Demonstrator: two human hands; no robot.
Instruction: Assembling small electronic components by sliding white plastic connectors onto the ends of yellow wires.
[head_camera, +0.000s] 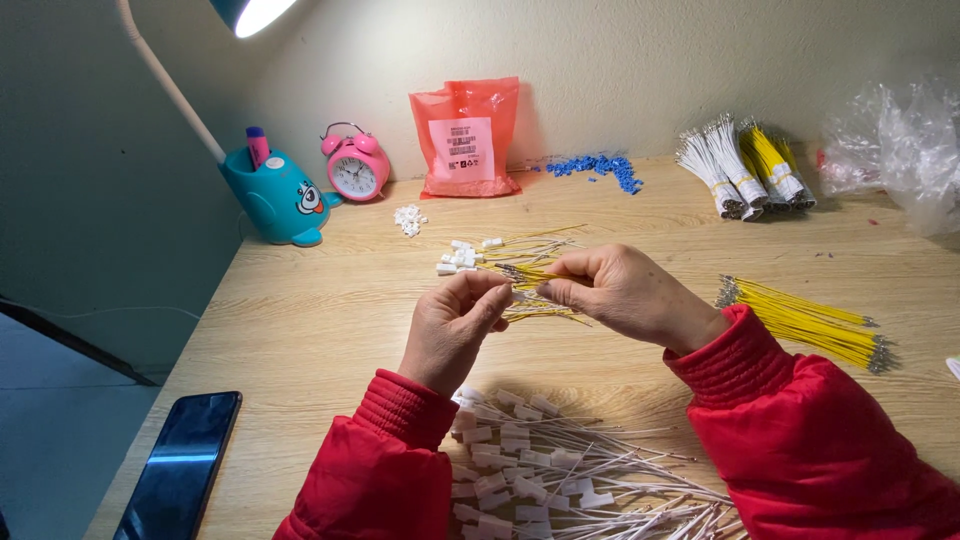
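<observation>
One pink alarm clock (354, 165), one red bag (467, 137), one phone (181, 466), one teal lamp base (278, 197), two hands (452, 327) (628, 292).

sleeves (800, 430) red | held wires (535, 275) yellow | near wire pile (560, 475) white | far bag (466, 138) red | clock (355, 170) pink | lamp base (275, 200) teal | far beads (600, 165) blue, perhaps connectors
</observation>
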